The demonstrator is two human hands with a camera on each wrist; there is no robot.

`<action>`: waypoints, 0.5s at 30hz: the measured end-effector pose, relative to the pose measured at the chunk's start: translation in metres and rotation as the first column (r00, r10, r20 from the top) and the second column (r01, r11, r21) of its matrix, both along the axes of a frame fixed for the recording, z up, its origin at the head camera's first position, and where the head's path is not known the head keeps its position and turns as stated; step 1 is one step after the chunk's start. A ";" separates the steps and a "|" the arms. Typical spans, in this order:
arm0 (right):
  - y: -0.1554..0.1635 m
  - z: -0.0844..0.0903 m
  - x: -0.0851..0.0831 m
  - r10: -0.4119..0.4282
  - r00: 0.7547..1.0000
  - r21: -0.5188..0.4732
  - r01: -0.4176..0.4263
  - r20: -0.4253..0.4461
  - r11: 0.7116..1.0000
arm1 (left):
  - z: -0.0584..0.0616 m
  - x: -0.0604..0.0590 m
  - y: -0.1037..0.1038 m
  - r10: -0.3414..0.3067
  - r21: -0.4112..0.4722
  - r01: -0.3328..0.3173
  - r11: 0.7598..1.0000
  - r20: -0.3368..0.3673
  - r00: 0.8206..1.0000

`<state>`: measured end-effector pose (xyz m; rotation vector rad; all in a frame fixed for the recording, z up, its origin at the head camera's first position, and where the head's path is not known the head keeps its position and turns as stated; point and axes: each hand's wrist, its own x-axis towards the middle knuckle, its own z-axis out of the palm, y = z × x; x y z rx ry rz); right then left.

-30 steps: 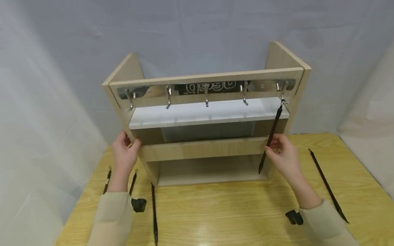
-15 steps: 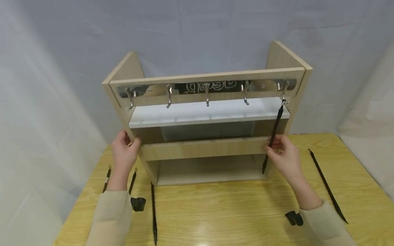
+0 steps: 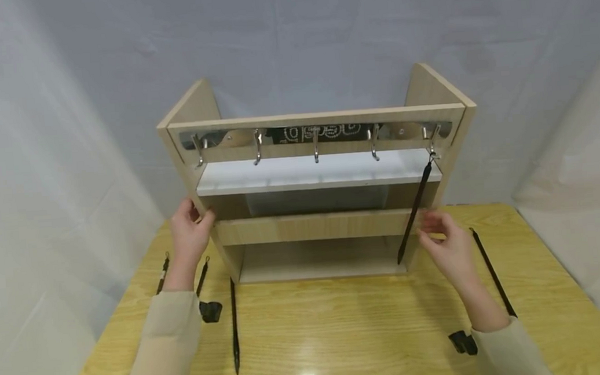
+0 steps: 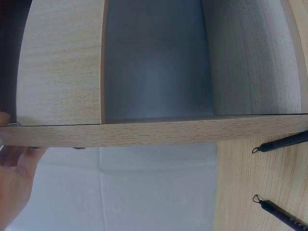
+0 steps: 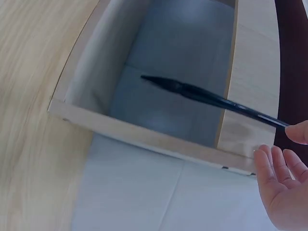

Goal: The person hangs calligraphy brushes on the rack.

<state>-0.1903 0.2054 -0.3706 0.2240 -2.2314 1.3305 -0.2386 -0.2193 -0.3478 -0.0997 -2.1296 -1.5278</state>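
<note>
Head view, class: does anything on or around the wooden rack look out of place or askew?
Only one brush hangs from the rack, on the far-right hook, and it slants down to the left rather than hanging plumb. The other four hooks are bare, while more brushes lie scattered on the table.

Rack (image 3: 323,226) stands at table (image 3: 341,324) rear, centre.
Brush (image 3: 413,211) hangs from rightmost hook (image 3: 431,142). Left hand (image 3: 188,233) on rack's left side, three brushes (image 3: 233,326) on table beside it; right hand (image 3: 447,244) just right of hanging brush, another brush (image 3: 491,270) further right.
</note>
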 end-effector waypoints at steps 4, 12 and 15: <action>0.007 -0.003 0.005 -0.044 0.999 0.074 0.044 0.000 0.996 | -0.001 0.001 0.000 -0.002 0.000 0.002 1.000 0.006 1.000; 0.026 -0.010 0.015 -0.094 0.991 0.184 0.074 0.100 0.980 | 0.010 0.008 0.006 0.006 -0.012 -0.006 1.000 0.020 1.000; 0.036 -0.015 0.016 -0.102 0.988 0.190 0.079 0.114 0.979 | 0.013 0.009 0.007 0.005 -0.006 -0.005 1.000 0.022 1.000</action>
